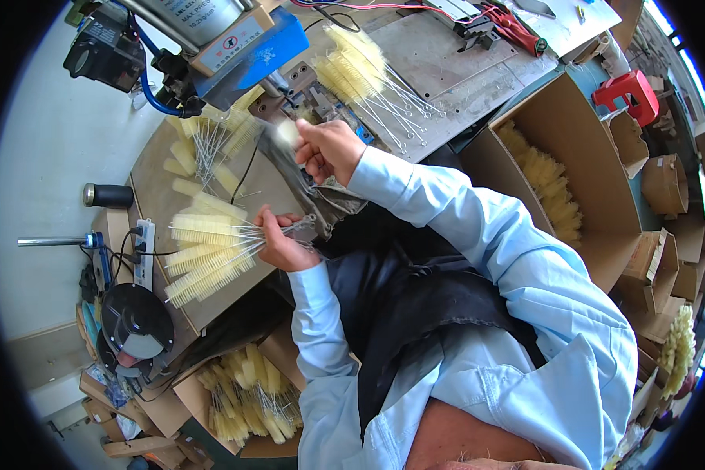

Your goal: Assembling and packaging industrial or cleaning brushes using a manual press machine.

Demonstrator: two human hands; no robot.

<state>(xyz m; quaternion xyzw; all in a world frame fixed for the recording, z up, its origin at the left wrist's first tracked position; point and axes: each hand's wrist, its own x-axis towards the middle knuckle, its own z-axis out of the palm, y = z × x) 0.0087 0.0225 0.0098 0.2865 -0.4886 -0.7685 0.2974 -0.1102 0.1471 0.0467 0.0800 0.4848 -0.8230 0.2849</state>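
A fan of pale yellow bottle brushes (207, 249) is gripped by my left hand (284, 241); its fingers wrap round the wire handles, and the looped ends stick out to the right. My right hand (330, 150) is raised just in front of the press, with its fingers curled closed. At its fingertips is a pale whitish blur (287, 135), too smeared to name. Beneath this hand, a crumpled grey cloth (333, 207) hangs at the table edge. More loose brushes (204, 149) lie on the tabletop left of the press.
The press (251, 55) with its blue guard stands over the table. Another brush pile (352, 70) lies on the metal plate to its right, below red-handled pliers (517, 30). Brush-filled cardboard boxes stand at right (595, 149) and lower left (192, 392). A black fan (137, 321) sits at left.
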